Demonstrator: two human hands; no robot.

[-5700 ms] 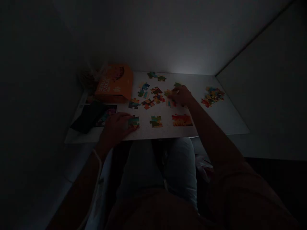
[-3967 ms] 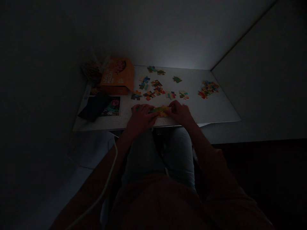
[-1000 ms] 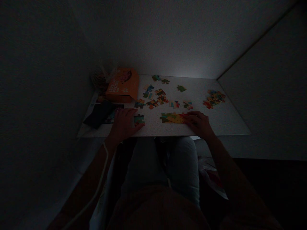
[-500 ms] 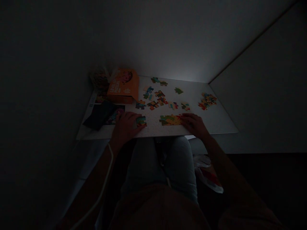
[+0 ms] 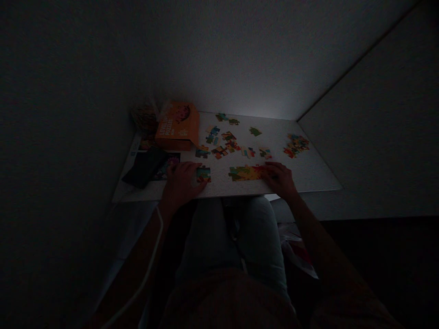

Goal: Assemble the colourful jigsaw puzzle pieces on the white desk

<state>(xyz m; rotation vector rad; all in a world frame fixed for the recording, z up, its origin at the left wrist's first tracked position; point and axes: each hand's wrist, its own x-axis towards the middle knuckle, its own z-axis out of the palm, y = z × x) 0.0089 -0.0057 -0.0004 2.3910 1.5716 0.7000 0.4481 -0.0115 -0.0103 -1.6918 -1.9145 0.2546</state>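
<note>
White cord [image 5: 151, 260] runs along the left forearm [image 5: 132, 274] at the bottom of my feed. Up at the far left of the white surface [image 5: 137, 194], a printed picture sheet [image 5: 168, 167] lies partly under a black pouch [image 5: 143, 167]. Behind them is a small bundle [image 5: 146, 119], too dim for me to identify, just beside an orange cardboard puzzle box [image 5: 177, 128].

The left hand [image 5: 181, 183] lies low and open on the surface, holding nothing that I can see, with its fingertips [image 5: 196, 172] right at a small joined cluster of puzzle pieces [image 5: 203, 174]. Further back, loose puzzle pieces [image 5: 219, 151] are scattered in a band across the middle of the surface. Nearer the front edge, a longer joined strip of puzzle pieces [image 5: 246, 172] lies flat, and the right hand [image 5: 279, 179] rests open on its right end, pressing down rather than gripping.

At the far right sits a heap of puzzle pieces [image 5: 297, 146], well apart from the rest. Below the edge I can see pale trousers [image 5: 233, 237] over the knees, with a crumpled white and red bag [image 5: 298, 253] beside the right knee.
</note>
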